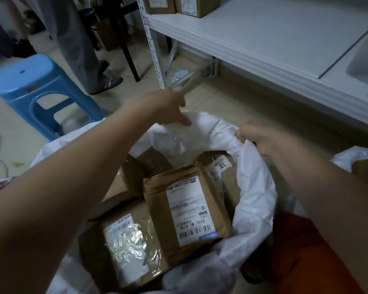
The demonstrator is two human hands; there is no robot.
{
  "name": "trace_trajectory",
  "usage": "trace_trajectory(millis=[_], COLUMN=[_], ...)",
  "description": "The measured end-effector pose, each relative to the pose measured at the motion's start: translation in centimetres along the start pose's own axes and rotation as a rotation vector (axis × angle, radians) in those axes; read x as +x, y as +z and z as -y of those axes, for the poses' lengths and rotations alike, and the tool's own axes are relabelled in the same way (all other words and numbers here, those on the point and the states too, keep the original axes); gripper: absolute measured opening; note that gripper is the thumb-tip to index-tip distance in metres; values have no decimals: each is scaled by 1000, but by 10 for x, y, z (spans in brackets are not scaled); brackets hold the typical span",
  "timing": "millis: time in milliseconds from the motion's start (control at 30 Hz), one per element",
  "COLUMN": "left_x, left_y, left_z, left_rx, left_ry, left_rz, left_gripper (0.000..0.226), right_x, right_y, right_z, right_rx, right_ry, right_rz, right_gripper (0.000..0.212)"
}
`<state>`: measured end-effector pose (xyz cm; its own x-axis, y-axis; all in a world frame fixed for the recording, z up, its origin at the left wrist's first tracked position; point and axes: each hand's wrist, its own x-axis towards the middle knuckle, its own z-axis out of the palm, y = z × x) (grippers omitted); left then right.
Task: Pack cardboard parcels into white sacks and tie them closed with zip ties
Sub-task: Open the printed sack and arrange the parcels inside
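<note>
Head view, hands (210,122) gripping crinkled sack (255,200)

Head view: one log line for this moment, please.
phase: gathering sack mouth | left hand: holds far rim of white sack | right hand: grips right rim | parcels: inside | zip tie: unseen

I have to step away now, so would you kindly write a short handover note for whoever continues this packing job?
Left hand: grips the far edge of the white sack and also seems to hold a thin pale strip, possibly a zip tie; too blurred to be sure.
Right hand: grips the sack's rim on the right.
Things: the sack stands open on the floor with several cardboard parcels inside, labels up.
Done: parcels loaded.
Left: gather the mouth shut and tie it with a zip tie. More parcels stand on the white shelf beyond.
</note>
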<state>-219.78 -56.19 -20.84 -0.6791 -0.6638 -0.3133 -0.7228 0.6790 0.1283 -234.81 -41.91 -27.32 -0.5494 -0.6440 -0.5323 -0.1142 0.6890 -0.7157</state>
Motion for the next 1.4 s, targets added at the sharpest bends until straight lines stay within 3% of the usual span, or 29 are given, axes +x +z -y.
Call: trace_trajectory(millis=[133,200,267,300,367,433,533,633,700,767,800,900,933,1000,1067,1100,1167,1200,1267,1333,1400], left_x=[-13,-17,-19,-19,-21,-23,-33,-54,-77,-95,-103,-113,-113,-105,-97,-98,-101,-106,-120,-134,-155], left_y=[1,0,-4,-7,-12,-15,-21,-30,-29,-18,-12,2,4,6,7,6,7,7,8,7,8], left_z=[21,21,21,20,15,7,6,25,37,49,54,71,76,89,94,91,87,83,79,85,94], left_rx=[105,92,-26,-139,-431,-630,-654,-384,-64,32,-66,-648,-824,-950,-912,-886,-915,-1002,-1122,-848,-550], left_ry=[39,55,4,-22,-55,-73,-76,-73,-54,-47,-44,-47,-84,-183,-212,-188,-149,-151,-209,-262,-237], left_rz=[111,156,193,209,252,284,174,5,61,145,173,221,193,91,86,122,178,195,151,-1,-43], left_gripper=[33,33,35,35,30,23,20,41,54,50,41,18,17,17,19,19,20,21,19,26,40], right_x=[-5,-8,-19,-28,-54,-70,-64,-55,-47,-43,-42,-44,-47,-60,-83,-94,-98,-97,-90,-85,-76], right_y=[-2,-3,2,11,38,63,66,54,48,43,41,40,43,56,83,98,119,123,121,120,121], right_z=[-5,4,20,28,43,48,51,54,58,60,59,64,67,71,71,69,67,68,74,81,90], right_rx=[85,-105,-520,-664,-810,-858,-785,-601,-519,-523,-524,-526,-633,-936,-997,-1004,-958,-888,-838,-910,-895], right_ry=[33,-43,-273,-430,-690,-810,-766,-613,-518,-427,-368,-270,-326,-583,-973,-1103,-1248,-1249,-1112,-881,-706], right_rz=[80,55,-133,-232,-277,-309,-376,-247,-140,-29,32,117,56,-179,-260,-247,-301,-325,-254,-139,-62], right_gripper=[32,27,8,23,52,51,26,13,20,28,29,16,7,43,64,63,37,23,14,19,18])
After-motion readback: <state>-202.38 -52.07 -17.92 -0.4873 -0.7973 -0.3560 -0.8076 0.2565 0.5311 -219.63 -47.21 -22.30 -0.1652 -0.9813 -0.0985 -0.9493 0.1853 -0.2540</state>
